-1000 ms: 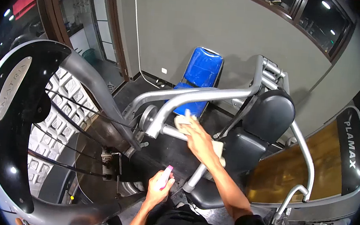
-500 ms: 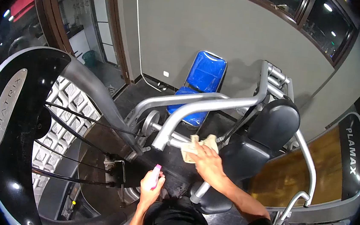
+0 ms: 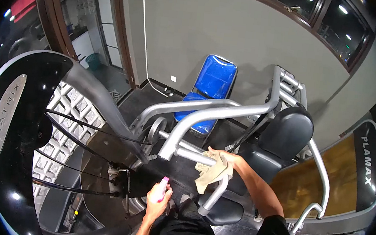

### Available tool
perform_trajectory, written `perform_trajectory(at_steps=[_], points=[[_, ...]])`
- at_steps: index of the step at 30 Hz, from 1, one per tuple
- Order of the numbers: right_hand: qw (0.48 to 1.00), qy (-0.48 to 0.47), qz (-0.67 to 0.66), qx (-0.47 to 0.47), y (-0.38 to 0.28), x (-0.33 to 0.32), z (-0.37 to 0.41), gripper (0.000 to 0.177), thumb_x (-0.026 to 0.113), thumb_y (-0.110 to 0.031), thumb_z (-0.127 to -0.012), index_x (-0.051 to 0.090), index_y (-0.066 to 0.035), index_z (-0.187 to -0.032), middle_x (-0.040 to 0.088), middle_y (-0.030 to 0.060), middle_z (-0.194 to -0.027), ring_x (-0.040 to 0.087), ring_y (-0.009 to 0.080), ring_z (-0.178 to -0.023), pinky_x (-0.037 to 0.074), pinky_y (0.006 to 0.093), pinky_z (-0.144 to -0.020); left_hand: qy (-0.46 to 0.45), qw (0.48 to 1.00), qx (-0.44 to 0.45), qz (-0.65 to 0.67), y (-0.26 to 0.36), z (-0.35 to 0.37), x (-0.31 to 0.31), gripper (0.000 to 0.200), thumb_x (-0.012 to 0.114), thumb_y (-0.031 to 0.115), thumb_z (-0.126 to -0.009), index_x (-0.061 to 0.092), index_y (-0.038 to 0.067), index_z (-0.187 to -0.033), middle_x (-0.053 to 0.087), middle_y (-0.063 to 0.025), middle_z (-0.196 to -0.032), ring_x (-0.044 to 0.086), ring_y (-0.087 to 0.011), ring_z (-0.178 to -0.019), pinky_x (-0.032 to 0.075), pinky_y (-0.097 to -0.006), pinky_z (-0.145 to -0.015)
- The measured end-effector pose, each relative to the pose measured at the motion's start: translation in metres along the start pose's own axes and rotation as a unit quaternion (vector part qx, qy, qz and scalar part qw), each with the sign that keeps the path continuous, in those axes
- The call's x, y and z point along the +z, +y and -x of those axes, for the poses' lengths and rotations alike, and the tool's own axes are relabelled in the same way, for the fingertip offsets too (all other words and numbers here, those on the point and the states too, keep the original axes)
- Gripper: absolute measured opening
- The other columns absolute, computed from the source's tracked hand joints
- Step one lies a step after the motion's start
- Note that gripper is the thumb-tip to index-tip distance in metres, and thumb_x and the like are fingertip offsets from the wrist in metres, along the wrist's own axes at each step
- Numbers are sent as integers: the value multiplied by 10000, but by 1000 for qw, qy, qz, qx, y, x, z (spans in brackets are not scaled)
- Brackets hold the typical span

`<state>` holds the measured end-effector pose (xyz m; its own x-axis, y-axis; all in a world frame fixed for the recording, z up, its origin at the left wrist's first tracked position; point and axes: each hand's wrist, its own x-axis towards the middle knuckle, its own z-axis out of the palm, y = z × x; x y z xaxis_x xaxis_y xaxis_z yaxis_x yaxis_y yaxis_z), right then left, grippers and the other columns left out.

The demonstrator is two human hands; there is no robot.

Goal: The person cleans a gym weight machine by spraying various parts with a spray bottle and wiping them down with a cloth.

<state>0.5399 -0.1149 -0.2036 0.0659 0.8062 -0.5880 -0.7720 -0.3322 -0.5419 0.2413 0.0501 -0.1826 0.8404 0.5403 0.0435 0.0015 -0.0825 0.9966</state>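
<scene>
My right hand (image 3: 228,157) is closed on a beige cloth (image 3: 212,173). The cloth drapes around the bend of a silver tube (image 3: 195,156) on the exercise machine, and a loose corner hangs below it. Lower and to the left, my left hand (image 3: 158,199) wraps round what looks like a spray bottle (image 3: 162,188), white with a pink tip pointing forward. Most of the bottle is hidden by the fingers. Right of the cloth is the machine's black padded seat (image 3: 256,159), with its backrest (image 3: 287,130) behind.
A thick silver arm (image 3: 206,114) of the machine crosses in front of me. Beyond it a blue chair (image 3: 217,77) stands near the grey wall. At left is a black machine tower (image 3: 28,103) with cables (image 3: 78,146). A lower black pad (image 3: 222,210) lies near my legs.
My right hand has moved right and round to the far side of the tube, taking the cloth along; more of the tube shows. My left hand has barely moved.
</scene>
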Motion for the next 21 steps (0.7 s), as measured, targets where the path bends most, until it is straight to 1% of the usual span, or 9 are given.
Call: perform_trajectory(at_steps=[2,4,9,12,13,14,18,19,21], points=[[999,22,28,32,-10,-7,-30,448,509,-458,-929,590,-41,-1072,647,51,-1002,626,180,-908,507,321,-843,13,1000,-7,-6,2,2,-3,165,632,58,-857,582,-14,-997,626,-55,-876,587,-104,-772,487,-241,-667],[959,-245,-100,99,-11,-48,-83,392,578,-397,-909,593,-51,-1094,654,82,-1022,637,127,-897,537,259,-796,24,1000,-12,-12,0,4,-7,173,634,65,-858,581,-17,-1001,627,-54,-873,587,-103,-763,487,-242,-661],[1000,-9,-6,-23,-2,-17,-119,346,483,-171,-964,517,-11,-1269,609,82,-1184,602,139,-1032,488,243,-900,53,998,-18,-35,-12,9,-11,181,635,73,-861,582,-16,-1009,629,-55,-863,586,-97,-718,488,-242,-637],[975,-194,-78,-76,19,-45,-113,345,431,-116,-974,493,15,-1287,559,129,-1265,555,177,-1135,448,276,-969,74,997,-5,-32,-13,12,-10,172,633,70,-862,583,-12,-1005,629,-57,-864,586,-97,-721,489,-237,-637],[869,-118,-392,277,-3,-12,-86,299,573,-203,-900,555,19,-1100,632,117,-1005,613,156,-922,531,281,-787,78,996,-10,-34,-14,15,-10,172,633,70,-862,583,-12,-1005,629,-57,-864,586,-97,-721,489,-237,-637],[868,-120,-392,282,-2,1,-73,299,573,-203,-900,555,19,-1100,632,117,-1005,613,156,-922,531,281,-787,81,996,2,-38,-15,15,-11,172,634,70,-861,583,-9,-1005,628,-57,-863,585,-97,-722,490,-238,-636],[969,-205,-132,39,16,19,-33,203,569,-187,-871,513,-13,-959,523,84,-789,485,165,-698,430,286,-635,89,994,-67,-2,-15,16,-16,189,680,92,-833,604,-2,-979,635,-50,-843,588,-111,-762,483,-261,-703],[937,-176,269,-138,8,24,-9,231,507,-238,-895,516,-20,-970,519,102,-791,475,201,-688,418,333,-623,89,994,-67,-1,-16,15,-18,189,680,92,-833,604,-2,-979,635,-50,-843,588,-111,-762,483,-261,-703],[967,-144,-209,38,38,-8,-4,316,486,-309,-912,501,-35,-1069,531,110,-839,535,270,-771,475,379,-700,78,996,-41,-26,-20,14,-21,174,649,80,-856,582,-2,-995,624,-49,-859,581,-93,-717,486,-239,-631]])
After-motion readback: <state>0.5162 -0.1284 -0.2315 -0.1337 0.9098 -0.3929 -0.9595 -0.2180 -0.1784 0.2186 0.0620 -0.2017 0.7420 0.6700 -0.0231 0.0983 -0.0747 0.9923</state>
